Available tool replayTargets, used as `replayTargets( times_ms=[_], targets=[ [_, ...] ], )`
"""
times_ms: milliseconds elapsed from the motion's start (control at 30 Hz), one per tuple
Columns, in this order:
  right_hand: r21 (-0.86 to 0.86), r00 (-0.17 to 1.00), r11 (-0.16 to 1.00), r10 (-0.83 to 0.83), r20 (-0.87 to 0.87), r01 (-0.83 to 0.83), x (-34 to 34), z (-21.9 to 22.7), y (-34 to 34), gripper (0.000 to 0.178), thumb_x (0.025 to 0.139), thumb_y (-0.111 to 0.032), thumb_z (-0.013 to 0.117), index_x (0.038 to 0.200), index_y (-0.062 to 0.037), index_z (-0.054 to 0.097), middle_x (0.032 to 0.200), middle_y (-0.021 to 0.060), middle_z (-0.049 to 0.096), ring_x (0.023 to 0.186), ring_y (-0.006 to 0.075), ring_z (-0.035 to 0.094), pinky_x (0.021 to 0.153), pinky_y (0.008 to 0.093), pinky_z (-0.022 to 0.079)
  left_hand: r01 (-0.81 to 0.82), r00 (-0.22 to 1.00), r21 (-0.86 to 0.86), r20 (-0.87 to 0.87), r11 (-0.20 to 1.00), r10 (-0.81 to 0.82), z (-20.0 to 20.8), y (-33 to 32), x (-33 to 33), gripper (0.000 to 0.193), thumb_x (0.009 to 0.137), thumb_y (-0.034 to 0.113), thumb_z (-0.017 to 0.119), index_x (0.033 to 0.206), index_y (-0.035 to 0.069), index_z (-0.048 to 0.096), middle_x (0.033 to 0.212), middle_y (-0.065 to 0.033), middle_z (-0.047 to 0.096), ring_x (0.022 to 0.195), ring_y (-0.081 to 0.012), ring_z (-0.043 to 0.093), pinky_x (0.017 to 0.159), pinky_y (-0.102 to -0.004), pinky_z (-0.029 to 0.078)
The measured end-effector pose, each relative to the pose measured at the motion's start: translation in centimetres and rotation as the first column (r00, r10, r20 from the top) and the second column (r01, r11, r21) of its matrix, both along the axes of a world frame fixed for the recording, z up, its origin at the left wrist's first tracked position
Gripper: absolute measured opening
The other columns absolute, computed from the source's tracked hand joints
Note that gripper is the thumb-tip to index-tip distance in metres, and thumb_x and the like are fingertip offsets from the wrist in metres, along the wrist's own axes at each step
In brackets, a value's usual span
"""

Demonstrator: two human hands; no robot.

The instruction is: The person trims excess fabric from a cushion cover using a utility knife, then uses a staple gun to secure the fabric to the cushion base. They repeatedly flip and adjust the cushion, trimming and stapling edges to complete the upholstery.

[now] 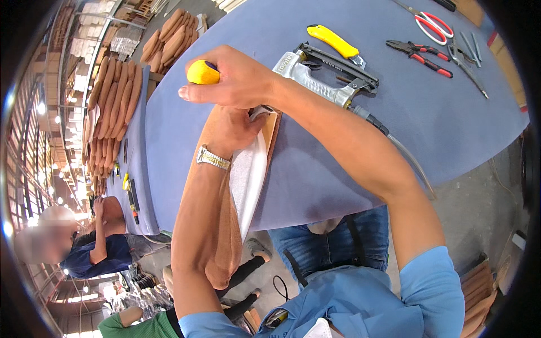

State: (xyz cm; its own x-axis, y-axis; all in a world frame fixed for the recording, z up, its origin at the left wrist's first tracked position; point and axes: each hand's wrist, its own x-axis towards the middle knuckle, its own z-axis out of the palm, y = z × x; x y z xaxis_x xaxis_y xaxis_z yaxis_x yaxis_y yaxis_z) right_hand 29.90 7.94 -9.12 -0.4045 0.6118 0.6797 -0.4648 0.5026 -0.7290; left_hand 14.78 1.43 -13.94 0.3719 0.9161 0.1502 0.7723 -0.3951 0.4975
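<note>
My right hand (234,79) is closed around a yellow-handled tool (204,72). Only the rounded handle end shows, so I cannot tell its kind. Just below it, my left hand (239,129), with a metal watch on the wrist, grips the upper end of a brown upholstered pad (225,262). White padding (251,169) and a wood-coloured edge show along the pad's open side. The pad hangs past the near table edge under my left forearm. A silver staple gun (315,79) with an air hose lies to the right of my right hand.
On the blue-covered table (338,180) lie a yellow utility knife (332,40), red-handled pliers (420,56), red-handled scissors (433,27) and more pliers (465,65). Stacks of brown pads (115,101) stand at the far left. Another person (98,248) works at the left.
</note>
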Motion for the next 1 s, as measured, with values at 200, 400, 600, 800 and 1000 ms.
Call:
replayTargets(
  times_ms=[200,400,600,800,1000],
  targets=[
    [-0.219,0.997,0.973,0.077,0.013,-0.073,4.2,2.5,2.4,0.04,0.082,-0.038,0.078,0.075,-0.0017,0.064,0.055,0.0108,0.057,0.044,0.024,0.054,0.047,0.0402,0.046,-0.075,0.982,-0.051,-0.179,0.996,0.065,1.8,0.0,1.8,0.034,0.086,0.003,0.069,0.119,-0.004,0.069,0.122,-0.0184,0.073,0.109,-0.0307,0.07,0.093,-0.0375,0.055],
    [-0.041,0.98,0.995,0.094,0.177,-0.088,13.0,6.3,6.0,0.025,0.095,-0.024,0.065,0.086,-0.0022,0.072,0.068,0.0046,0.067,0.057,0.0138,0.059,0.054,0.03,0.047,-0.138,0.978,-0.085,-0.168,0.987,0.122,1.4,-0.7,1.2,0.038,0.084,0.004,0.069,0.12,-0.007,0.068,0.131,-0.0212,0.07,0.127,-0.0321,0.065,0.104,-0.0378,0.053],
    [0.046,0.854,0.919,-0.383,0.352,0.393,20.5,2.2,5.7,0.026,0.093,-0.026,0.067,0.082,-0.0023,0.07,0.065,0.0055,0.065,0.055,0.0149,0.058,0.053,0.0315,0.046,-0.115,0.983,-0.067,-0.15,0.991,0.104,1.8,-0.6,1.5,0.038,0.083,0.004,0.069,0.121,-0.004,0.069,0.131,-0.0194,0.07,0.129,-0.0293,0.064,0.099,-0.0368,0.056],
    [-0.014,0.807,0.833,-0.532,0.254,0.554,21.2,2.9,3.8,0.028,0.09,-0.028,0.069,0.079,-0.0024,0.067,0.062,0.0065,0.062,0.053,0.0159,0.057,0.052,0.033,0.046,-0.098,0.981,-0.07,-0.174,0.993,0.085,1.9,-0.5,1.4,0.04,0.084,0.007,0.07,0.122,-0.003,0.068,0.132,-0.0176,0.07,0.13,-0.0297,0.063,0.099,-0.0372,0.056],
    [-0.072,0.823,0.821,-0.568,0.009,0.567,16.2,7.6,1.9,0.03,0.087,-0.029,0.071,0.075,-0.0025,0.065,0.059,0.0074,0.06,0.051,0.0169,0.056,0.051,0.0344,0.045,-0.063,0.97,-0.059,-0.239,0.996,0.048,2.6,0.2,1.9,0.039,0.084,0.01,0.071,0.12,-0.004,0.069,0.131,-0.0169,0.071,0.13,-0.0312,0.063,0.103,-0.0394,0.054]
  ],
)
